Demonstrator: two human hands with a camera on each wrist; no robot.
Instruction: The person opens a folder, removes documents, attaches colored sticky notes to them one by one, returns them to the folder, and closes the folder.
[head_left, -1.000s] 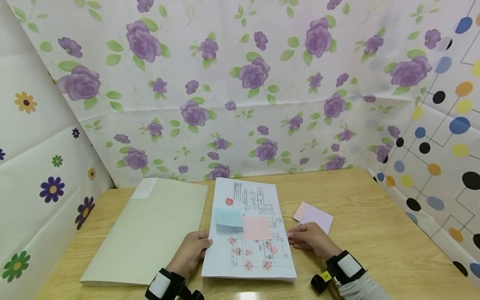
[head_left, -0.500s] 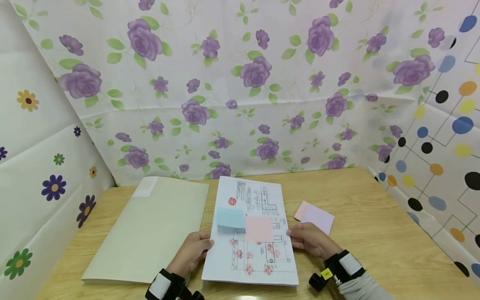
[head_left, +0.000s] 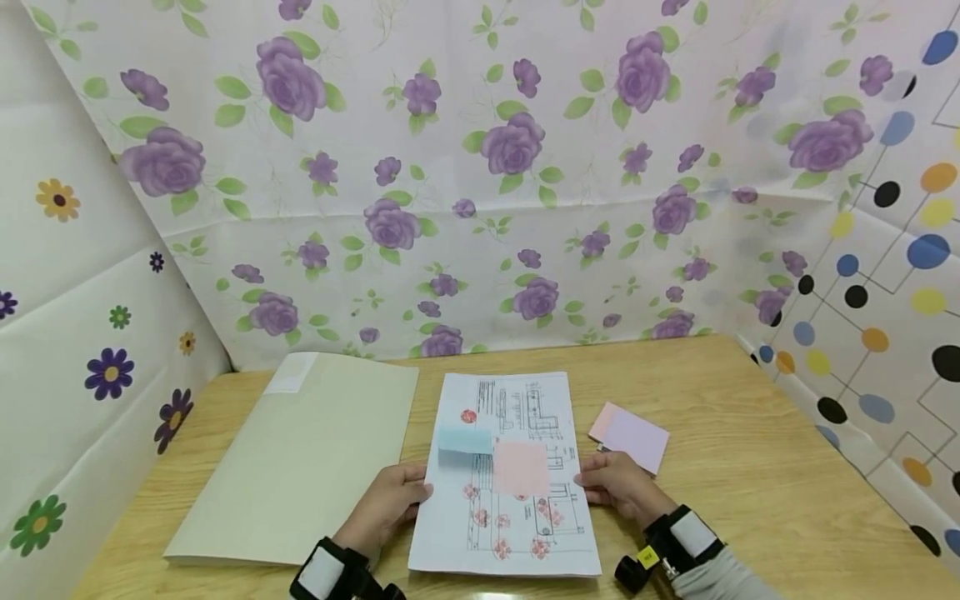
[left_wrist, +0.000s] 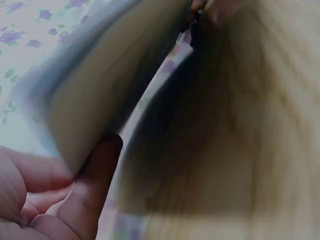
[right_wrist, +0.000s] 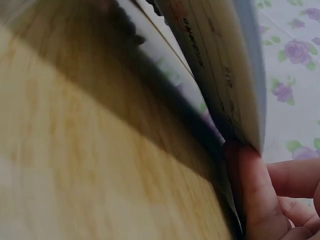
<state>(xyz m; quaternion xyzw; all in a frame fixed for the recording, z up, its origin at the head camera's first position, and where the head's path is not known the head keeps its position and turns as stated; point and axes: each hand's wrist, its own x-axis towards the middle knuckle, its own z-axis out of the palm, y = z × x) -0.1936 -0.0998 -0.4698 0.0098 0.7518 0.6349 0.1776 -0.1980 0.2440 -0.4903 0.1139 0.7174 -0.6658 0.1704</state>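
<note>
A stack of drawing sheets (head_left: 450, 533) with red stamp marks spans the gap between both hands, near the table's front. My left hand (head_left: 386, 504) pinches its left edge, and my right hand (head_left: 622, 487) pinches the right edge. In the left wrist view the stack (left_wrist: 100, 90) stands at a slant above the table, gripped between thumb and finger. The right wrist view also shows a gap beneath the sheets (right_wrist: 215, 70). A blue sticky note (head_left: 465, 442), its lower edge lifting, and a pink sticky note (head_left: 521, 468) lie on the top sheet.
To the left lies a large cream folder (head_left: 300, 467) with a white label (head_left: 292, 372). Beyond my right hand is a lilac sticky-note pad (head_left: 637, 437) overlapping a pink pad (head_left: 602, 421). Flowered cloth (head_left: 465, 167) hangs behind the wooden table (head_left: 750, 467).
Both hands have kept their grip while the stack shifted slightly right and its far edge came toward me. The blue note looks shorter from here. Folder and pads stay in place.
</note>
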